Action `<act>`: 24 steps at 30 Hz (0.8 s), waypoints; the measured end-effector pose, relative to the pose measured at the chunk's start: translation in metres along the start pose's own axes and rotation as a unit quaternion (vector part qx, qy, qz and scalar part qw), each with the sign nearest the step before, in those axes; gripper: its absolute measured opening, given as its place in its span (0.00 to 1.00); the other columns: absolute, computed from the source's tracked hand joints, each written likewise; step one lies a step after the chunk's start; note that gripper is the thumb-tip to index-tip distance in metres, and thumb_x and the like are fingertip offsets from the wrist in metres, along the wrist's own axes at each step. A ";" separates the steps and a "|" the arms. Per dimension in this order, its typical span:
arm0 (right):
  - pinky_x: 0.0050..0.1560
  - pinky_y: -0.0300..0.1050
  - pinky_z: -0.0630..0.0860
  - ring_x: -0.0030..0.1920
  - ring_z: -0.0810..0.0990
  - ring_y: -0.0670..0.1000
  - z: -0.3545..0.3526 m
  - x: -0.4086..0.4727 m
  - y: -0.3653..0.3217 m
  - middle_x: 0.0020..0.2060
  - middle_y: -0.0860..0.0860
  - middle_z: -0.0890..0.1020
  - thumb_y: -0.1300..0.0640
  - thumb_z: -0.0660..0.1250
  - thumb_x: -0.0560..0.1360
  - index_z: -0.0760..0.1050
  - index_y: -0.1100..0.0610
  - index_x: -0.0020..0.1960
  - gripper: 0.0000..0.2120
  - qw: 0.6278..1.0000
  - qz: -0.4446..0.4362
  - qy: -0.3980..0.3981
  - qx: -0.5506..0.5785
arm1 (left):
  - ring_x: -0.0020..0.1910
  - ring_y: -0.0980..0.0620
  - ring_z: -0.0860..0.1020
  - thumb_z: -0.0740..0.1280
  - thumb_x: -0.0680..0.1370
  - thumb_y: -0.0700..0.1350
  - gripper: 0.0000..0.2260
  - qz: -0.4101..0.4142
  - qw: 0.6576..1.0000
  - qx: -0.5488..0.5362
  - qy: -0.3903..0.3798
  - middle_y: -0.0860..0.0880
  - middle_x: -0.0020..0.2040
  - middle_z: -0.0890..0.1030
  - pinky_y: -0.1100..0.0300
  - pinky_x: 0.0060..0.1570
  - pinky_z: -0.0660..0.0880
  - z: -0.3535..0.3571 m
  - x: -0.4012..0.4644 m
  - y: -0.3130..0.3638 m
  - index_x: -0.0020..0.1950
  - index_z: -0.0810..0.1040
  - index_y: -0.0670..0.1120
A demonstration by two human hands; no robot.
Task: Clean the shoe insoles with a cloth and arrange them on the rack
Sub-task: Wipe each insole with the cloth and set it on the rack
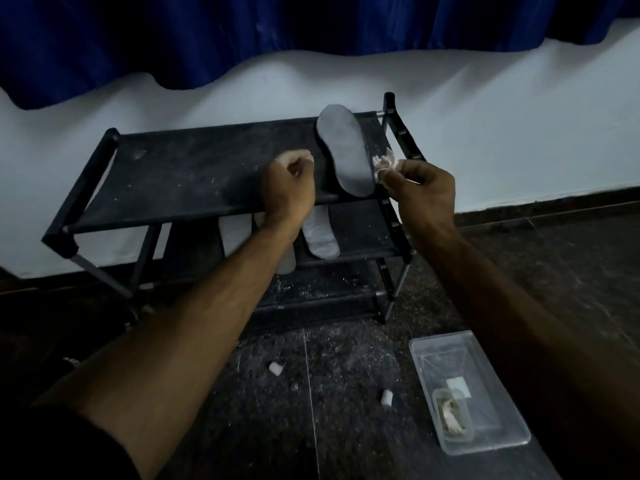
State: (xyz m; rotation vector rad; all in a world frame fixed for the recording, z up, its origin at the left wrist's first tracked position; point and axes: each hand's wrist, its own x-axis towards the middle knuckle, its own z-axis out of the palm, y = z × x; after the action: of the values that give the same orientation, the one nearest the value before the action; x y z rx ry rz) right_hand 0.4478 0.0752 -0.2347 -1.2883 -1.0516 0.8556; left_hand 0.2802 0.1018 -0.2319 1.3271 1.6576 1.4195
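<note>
Beside the right grip (420, 188), insole (344, 152) tops rack (194, 174).

A: What can't you make out?
B: The left hand (289, 188) is curled; what its fingers hold, if anything, I cannot tell. Its forearm hides parts of the pale insoles (320, 235) on the rack's (194, 174) middle shelf.
A: And near right?
B: The clear box's (467, 393) contents are too dim to name, and the right arm covers its right edge.
</note>
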 end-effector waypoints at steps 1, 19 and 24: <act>0.41 0.42 0.74 0.34 0.75 0.45 -0.001 -0.009 0.002 0.32 0.49 0.80 0.62 0.73 0.72 0.80 0.58 0.37 0.05 1.000 0.007 -0.005 0.013 | 0.51 0.53 0.81 0.63 0.80 0.42 0.10 0.014 1.000 -0.017 0.008 0.48 0.52 0.83 0.56 0.54 0.79 -0.006 -0.010 -0.004 0.58 0.79 0.45; 0.27 0.34 0.69 0.27 0.71 0.42 0.026 -0.046 0.124 0.28 0.48 0.78 0.61 0.72 0.73 0.80 0.59 0.37 0.06 0.987 0.136 -0.059 -0.055 | 0.25 0.54 0.78 0.63 0.81 0.42 0.09 -0.192 0.977 0.061 -0.064 0.46 0.34 0.81 0.62 0.26 0.77 0.012 -0.045 -0.127 0.57 0.76 0.39; 0.30 0.38 0.69 0.28 0.71 0.44 0.040 -0.026 0.143 0.28 0.49 0.77 0.62 0.73 0.72 0.80 0.60 0.37 0.06 0.988 0.138 -0.058 -0.041 | 0.27 0.51 0.81 0.65 0.80 0.45 0.11 -0.246 0.963 0.076 -0.078 0.43 0.34 0.82 0.63 0.23 0.75 0.029 -0.018 -0.138 0.50 0.77 0.37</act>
State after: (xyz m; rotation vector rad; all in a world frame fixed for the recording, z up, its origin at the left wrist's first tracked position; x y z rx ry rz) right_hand 0.4103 0.0799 -0.3809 -1.4913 -1.0223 1.1164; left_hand 0.2695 0.1044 -0.3732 0.9754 1.8507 0.8906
